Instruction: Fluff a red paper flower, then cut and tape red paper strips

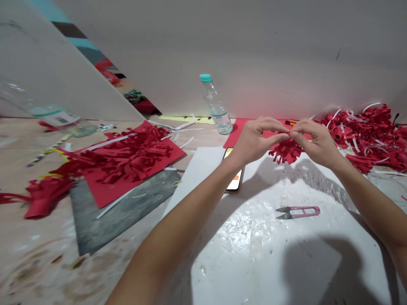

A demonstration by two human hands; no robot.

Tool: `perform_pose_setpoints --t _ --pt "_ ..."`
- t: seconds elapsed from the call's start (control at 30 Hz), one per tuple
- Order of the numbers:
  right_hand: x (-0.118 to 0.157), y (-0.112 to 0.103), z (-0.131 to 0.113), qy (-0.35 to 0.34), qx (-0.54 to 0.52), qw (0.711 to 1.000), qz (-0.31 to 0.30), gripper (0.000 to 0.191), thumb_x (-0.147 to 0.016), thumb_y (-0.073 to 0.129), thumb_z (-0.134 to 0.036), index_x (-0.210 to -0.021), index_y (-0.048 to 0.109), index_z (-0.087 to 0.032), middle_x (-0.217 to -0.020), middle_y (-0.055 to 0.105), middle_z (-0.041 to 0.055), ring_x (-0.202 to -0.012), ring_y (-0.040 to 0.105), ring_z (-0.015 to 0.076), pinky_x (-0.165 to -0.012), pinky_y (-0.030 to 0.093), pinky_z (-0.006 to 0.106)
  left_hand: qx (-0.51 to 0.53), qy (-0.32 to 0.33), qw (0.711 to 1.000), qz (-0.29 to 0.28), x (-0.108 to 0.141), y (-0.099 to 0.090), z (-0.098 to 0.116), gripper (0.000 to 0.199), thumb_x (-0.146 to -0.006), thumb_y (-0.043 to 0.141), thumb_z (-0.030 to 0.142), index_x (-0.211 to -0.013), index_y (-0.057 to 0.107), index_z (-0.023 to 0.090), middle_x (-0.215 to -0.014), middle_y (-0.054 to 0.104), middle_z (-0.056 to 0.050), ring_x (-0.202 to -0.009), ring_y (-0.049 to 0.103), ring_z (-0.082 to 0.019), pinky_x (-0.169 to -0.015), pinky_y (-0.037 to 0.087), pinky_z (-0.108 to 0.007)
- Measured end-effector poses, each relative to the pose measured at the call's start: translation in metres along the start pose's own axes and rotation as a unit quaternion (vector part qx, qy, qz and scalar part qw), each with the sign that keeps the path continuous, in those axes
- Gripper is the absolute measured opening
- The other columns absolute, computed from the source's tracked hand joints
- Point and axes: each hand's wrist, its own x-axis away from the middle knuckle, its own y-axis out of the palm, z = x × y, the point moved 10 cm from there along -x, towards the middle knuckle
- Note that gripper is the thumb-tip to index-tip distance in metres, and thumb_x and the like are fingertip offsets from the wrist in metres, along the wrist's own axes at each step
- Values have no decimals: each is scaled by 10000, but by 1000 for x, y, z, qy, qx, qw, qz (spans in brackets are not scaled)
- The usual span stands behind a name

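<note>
Between my two hands hangs a red fringed foam flower [287, 152], its cut strips pointing down. My left hand [261, 137] pinches its top from the left, thumb and fingertips together. From the other side my right hand [313, 140] pinches the same spot, and the fingertips of both hands meet there. What exactly lies between the fingertips is too small to make out. Below the hands, a pair of pink thread snips [298, 212] rests on the white board [241, 258]. Partly behind my left forearm lies a lit phone [235, 180].
A clear bottle with a teal cap [216, 106] stands tilted near the wall. Red fringed pieces [365, 135] are heaped at right. At left, more red fringes [127, 159] lie on a red sheet [101, 190] over a dark grey slab [95, 228]. Orange-handled tool [290, 123] lies behind the hands.
</note>
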Motion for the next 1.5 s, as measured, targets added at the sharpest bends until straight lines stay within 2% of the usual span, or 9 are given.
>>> perform_pose_setpoints --t 0.13,0.23,0.37,0.67,0.93,1.13,1.33,1.5 --pt "0 1 3 22 -19 1000 -5 311 -968 550 -453 -782 655 -227 -788 669 21 -766 605 175 -745 467 342 -20 10 1000 9 1 -1 3 150 -826 760 386 -794 784 242 -862 774 -50 -834 682 -179 -838 525 -333" --pt "0 -1 1 27 -22 999 0 217 -955 575 -365 -804 648 -227 -791 667 11 -760 598 165 -738 465 330 -22 8 999 25 2 -2 5 153 -851 732 374 -804 778 236 -865 768 -49 -818 674 -169 -805 520 -310" --pt "0 -4 -5 12 6 1000 15 103 -910 604 -273 -822 634 -231 -812 666 9 -772 599 168 -740 460 330 -19 8 999 32 4 -1 7 148 -868 705 339 -807 761 217 -878 764 -48 -797 661 -157 -772 511 -287" --pt "3 -5 -14 -31 60 997 48 84 -896 609 -273 -829 651 -245 -807 661 20 -772 589 188 -729 457 356 -17 -3 999 51 7 2 4 167 -873 689 349 -780 745 223 -840 753 -38 -795 661 -162 -776 520 -293" --pt "5 -7 -14 -49 82 994 49 94 -906 636 -282 -866 718 -257 -834 679 35 -796 594 208 -737 461 376 -1 -18 999 30 4 -2 2 126 -820 740 317 -748 756 215 -833 762 -46 -802 674 -171 -794 534 -316" --pt "3 -6 -15 -46 75 996 22 98 -882 677 -315 -846 759 -277 -812 672 36 -796 598 215 -720 471 381 9 -27 999 -25 1 0 0 157 -776 796 376 -729 779 227 -793 763 -51 -788 684 -188 -761 540 -325" --pt "5 -22 -24 -54 74 990 112 59 -860 712 -265 -860 769 -281 -822 693 29 -799 622 210 -738 483 384 -34 -10 999 33 3 -7 6 150 -828 757 366 -788 787 225 -800 769 -45 -787 671 -178 -749 520 -307" --pt "8 -22 -28 -69 76 985 140 95 -879 692 -243 -907 772 -287 -848 737 18 -810 658 200 -731 504 372 -33 11 997 64 4 -8 6 131 -826 758 339 -781 787 220 -802 777 -34 -768 678 -176 -743 534 -305"
